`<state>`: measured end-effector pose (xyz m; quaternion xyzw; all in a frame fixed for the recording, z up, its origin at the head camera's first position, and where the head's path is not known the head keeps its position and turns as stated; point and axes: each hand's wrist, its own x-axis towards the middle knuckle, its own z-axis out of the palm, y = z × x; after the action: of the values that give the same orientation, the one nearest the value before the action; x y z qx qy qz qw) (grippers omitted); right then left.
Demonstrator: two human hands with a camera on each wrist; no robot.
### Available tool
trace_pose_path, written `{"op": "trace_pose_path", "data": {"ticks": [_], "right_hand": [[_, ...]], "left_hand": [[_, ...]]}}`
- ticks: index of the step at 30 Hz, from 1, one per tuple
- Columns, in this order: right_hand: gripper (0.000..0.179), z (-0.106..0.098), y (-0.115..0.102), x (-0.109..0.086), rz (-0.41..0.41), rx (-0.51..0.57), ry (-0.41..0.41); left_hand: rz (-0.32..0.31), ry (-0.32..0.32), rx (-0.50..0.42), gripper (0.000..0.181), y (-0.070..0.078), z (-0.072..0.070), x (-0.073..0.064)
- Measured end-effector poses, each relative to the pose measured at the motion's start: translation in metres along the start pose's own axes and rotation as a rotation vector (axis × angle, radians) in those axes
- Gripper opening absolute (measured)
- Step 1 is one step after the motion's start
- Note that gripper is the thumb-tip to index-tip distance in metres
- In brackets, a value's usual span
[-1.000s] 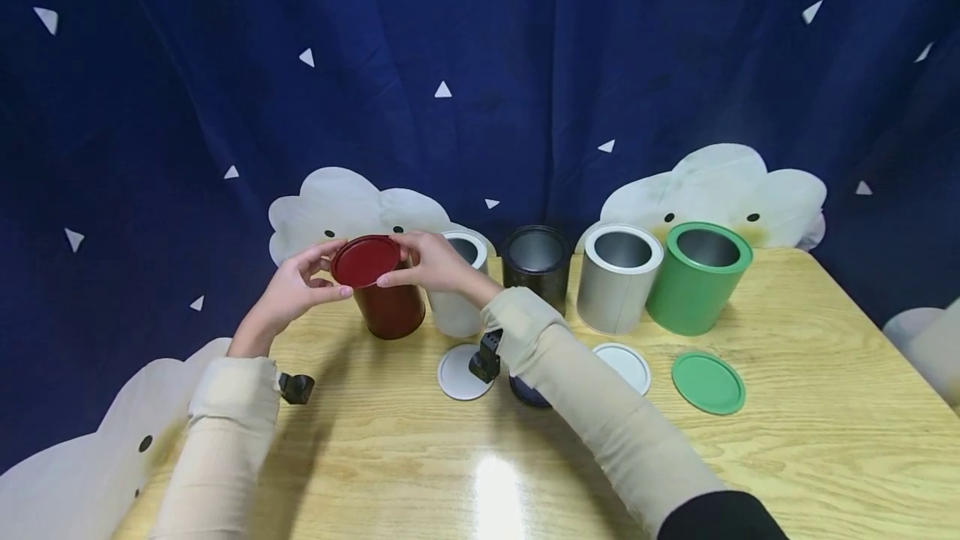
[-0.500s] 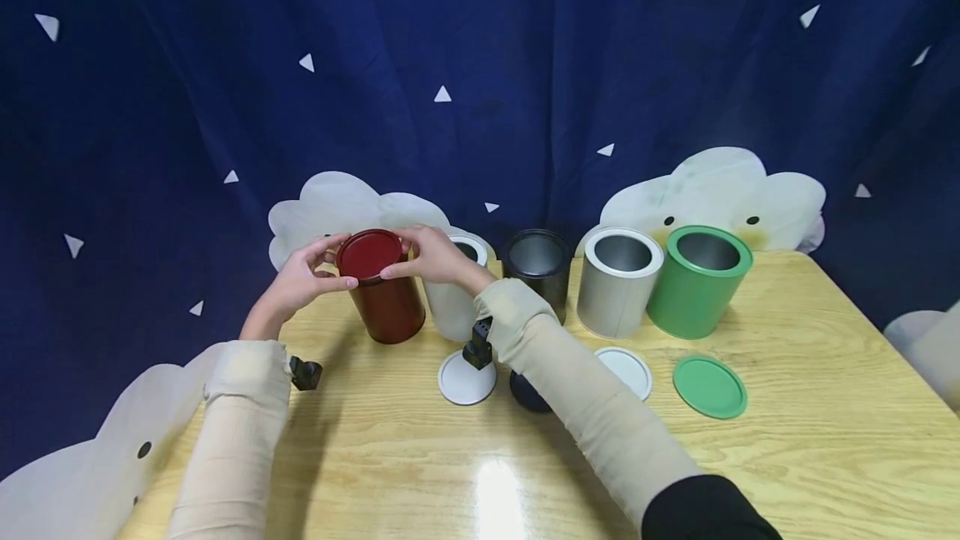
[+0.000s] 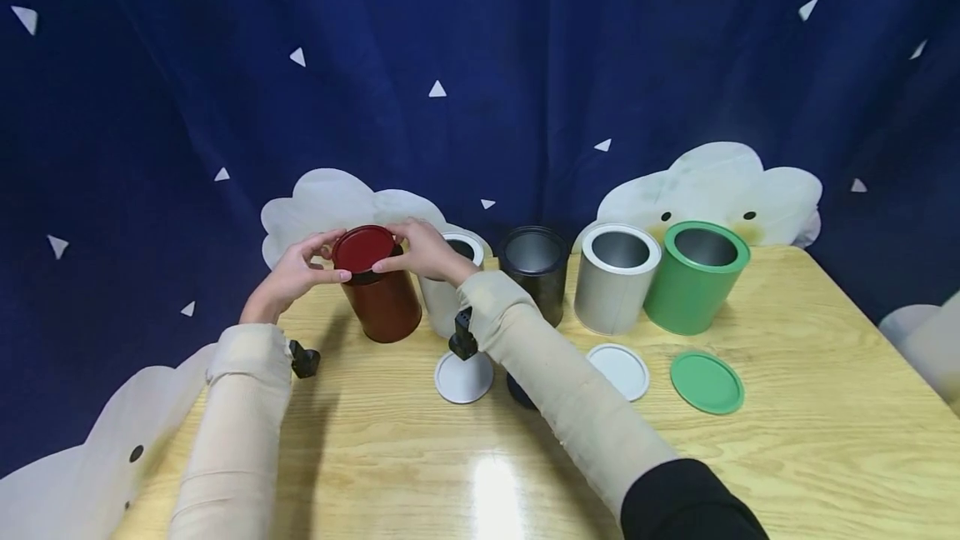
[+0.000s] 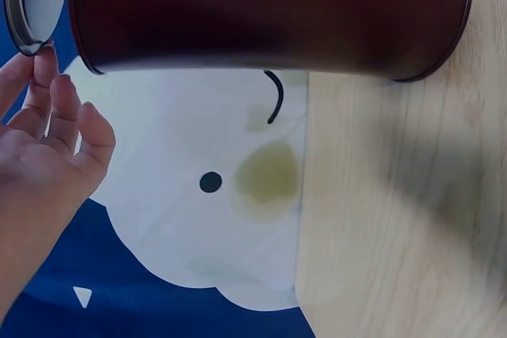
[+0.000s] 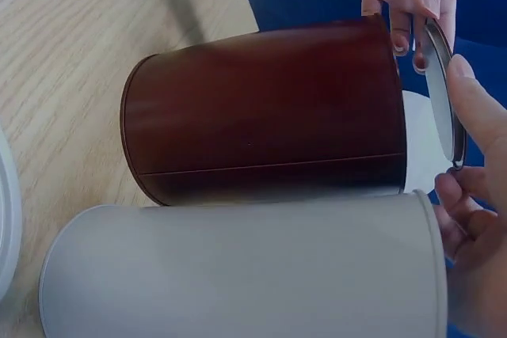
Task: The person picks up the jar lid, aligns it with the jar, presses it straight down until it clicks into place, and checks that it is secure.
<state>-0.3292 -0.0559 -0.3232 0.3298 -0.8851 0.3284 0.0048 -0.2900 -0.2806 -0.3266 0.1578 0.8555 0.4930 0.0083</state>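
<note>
In the head view my left hand [image 3: 291, 275] and right hand [image 3: 429, 252] hold a round dark red lid [image 3: 363, 248] by its opposite edges. Beneath it stands an upright dark red can [image 3: 384, 307]. Both wrist views show the lid [image 5: 438, 85] apart from the can's rim, with its pale metal underside turned toward the can [image 5: 269, 116]. My right thumb lies on the lid's top while fingers touch its edge from below. The left fingers grip the other side likewise. Much of the can's mouth is hidden by the lid.
A white can [image 3: 442, 298] stands close beside the red one. Further right are a black can [image 3: 536, 282], another white can [image 3: 611, 298] and a green can [image 3: 686, 298], all uncovered. In front lie white lids [image 3: 462, 379] [image 3: 621, 372], a partly hidden black lid [image 3: 519, 392] and a green lid [image 3: 707, 382].
Both hands have carried the red lid slightly toward the back of the table. A dark strip of the can's mouth now shows under its front edge. The view has shifted slightly; the cans stay put.
</note>
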Motion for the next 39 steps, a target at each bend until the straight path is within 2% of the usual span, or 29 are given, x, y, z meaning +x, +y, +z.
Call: {"op": "trace_pose_path", "data": {"ticks": [5,12,17,25,39], "right_hand": [[0.074,0.000,0.001,-0.001,0.090,-0.064,0.005],[0.073,0.001,-0.002,0.000,0.123,-0.173,-0.003],[0.072,0.004,-0.002,0.002,0.147,-0.227,-0.035],[0.072,0.006,-0.001,0.003,0.143,-0.267,-0.069],[0.067,0.005,0.000,0.002,0.105,-0.264,-0.043]], "left_hand": [[-0.022,-0.009,0.000,0.067,-0.004,0.001,0.006],[-0.098,-0.043,-0.015,0.067,-0.011,0.002,0.008],[-0.104,-0.076,-0.060,0.066,-0.018,0.003,0.007],[-0.113,-0.096,-0.075,0.066,-0.024,0.003,0.007],[-0.106,-0.060,-0.035,0.060,-0.016,0.005,0.002]]}}
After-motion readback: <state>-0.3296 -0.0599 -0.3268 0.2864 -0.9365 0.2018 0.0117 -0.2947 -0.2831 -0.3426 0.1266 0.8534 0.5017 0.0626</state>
